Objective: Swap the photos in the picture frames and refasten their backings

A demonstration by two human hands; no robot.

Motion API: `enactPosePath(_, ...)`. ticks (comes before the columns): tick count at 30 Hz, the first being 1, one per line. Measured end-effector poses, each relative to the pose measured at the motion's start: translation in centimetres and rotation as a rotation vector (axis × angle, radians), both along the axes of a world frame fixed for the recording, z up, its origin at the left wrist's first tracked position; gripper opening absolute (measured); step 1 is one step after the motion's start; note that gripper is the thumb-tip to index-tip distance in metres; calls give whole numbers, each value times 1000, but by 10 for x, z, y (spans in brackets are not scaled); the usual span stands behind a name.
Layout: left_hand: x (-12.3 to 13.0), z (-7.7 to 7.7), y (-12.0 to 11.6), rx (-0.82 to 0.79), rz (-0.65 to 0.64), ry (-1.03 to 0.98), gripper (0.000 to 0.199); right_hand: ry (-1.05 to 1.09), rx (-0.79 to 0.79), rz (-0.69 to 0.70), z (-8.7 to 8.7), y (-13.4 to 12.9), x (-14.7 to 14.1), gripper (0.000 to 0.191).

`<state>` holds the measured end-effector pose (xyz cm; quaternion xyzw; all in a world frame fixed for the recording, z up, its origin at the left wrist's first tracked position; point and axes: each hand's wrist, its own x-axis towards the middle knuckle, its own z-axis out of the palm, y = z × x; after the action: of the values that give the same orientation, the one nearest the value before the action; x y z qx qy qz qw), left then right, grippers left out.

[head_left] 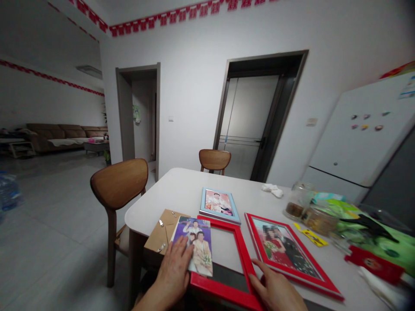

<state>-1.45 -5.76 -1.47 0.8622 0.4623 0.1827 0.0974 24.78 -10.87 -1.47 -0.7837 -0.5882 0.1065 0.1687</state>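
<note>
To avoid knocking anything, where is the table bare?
Bare table: between blue frame and left chair; between blue frame and white wad. Crowded: right end, jars and bags; near side, left hand, photo, red frames, right hand.

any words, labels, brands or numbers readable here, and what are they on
No text can be read.
Blue-and-white sticker on the fridge: too small.
Yellow packet: too blurred.
Red packet: too blurred.
Red wall border: cannot tell if it is lettering.

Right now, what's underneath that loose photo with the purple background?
The brown backing board and the left side of the empty red frame run under the loose photo. Anything lying wholly beneath it is covered, so I can't tell.
</note>
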Motion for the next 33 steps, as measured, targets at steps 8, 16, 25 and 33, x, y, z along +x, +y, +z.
enactPosePath(8,0,0,19,115,-40,-170,48,118,259,72,29,-2,-17,42)
enactPosePath(16,25,43,15,-310,124,-1280,37,876,244,130,35,20,-67,39)
enactPosePath(25,71,21,-15,-684,-102,-1511,51,1557,442,-68,36,32,-58,33)
enactPosePath(33,32,3,-8,-384,40,-617,64,1142,218,-95,21,37,-17,33)
